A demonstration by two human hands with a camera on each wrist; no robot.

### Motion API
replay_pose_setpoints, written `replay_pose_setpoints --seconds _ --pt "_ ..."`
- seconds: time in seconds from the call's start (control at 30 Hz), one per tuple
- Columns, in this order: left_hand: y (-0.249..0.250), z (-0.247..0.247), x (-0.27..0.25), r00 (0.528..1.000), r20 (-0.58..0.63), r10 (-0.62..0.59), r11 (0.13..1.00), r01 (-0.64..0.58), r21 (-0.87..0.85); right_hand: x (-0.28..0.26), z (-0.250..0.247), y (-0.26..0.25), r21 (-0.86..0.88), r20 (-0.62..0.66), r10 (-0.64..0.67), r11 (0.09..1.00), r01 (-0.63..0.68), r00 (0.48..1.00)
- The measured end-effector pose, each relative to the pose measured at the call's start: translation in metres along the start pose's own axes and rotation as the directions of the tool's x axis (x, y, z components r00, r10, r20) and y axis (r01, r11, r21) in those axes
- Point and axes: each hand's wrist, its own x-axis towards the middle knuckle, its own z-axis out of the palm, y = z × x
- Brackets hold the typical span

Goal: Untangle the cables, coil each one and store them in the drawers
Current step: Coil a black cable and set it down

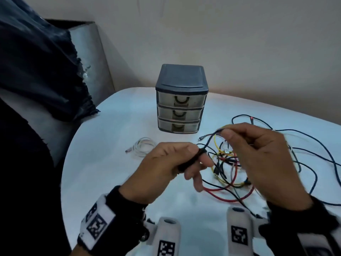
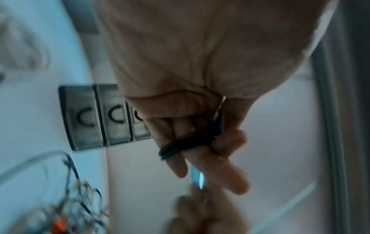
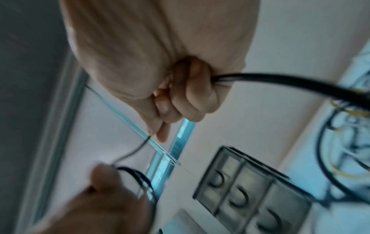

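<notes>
My left hand holds a black cable wound in loops round its fingers; the thumb presses on the loops. My right hand pinches the same black cable higher up, above the tangle, and the cable runs between both hands. The tangle of black, red and yellow cables lies on the white table under my right hand. A coiled white cable lies left of the tangle. The grey three-drawer unit stands behind, all drawers closed.
Long dark cable loops spread over the table's right side. A dark cloth hangs over a chair at the left. The wall stands close behind the drawer unit.
</notes>
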Motion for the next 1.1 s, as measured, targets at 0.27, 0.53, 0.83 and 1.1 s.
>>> replay_pose_setpoints --seconds 0.27,0.53,0.83,1.1 --pt "0.007 -0.011 0.004 0.875 -0.457 0.159 0.937 -0.280 -0.211 -0.038 0.046 0.017 -0.301 0.517 0.046 0.945 0.131 0.855" --pt "-0.007 -0.011 -0.003 0.915 -0.303 0.268 0.858 -0.083 0.507 -0.031 0.008 -0.019 -0.261 0.394 -0.102 0.941 0.217 0.914" --pt "0.007 0.005 -0.008 0.984 -0.158 0.087 0.970 -0.120 -0.211 -0.013 0.026 0.011 -0.118 0.137 -0.060 0.990 0.077 0.989" --pt "-0.006 -0.007 0.001 0.841 -0.503 0.198 0.961 -0.268 -0.071 -0.028 0.031 0.002 -0.383 0.550 0.019 0.894 0.232 0.835"
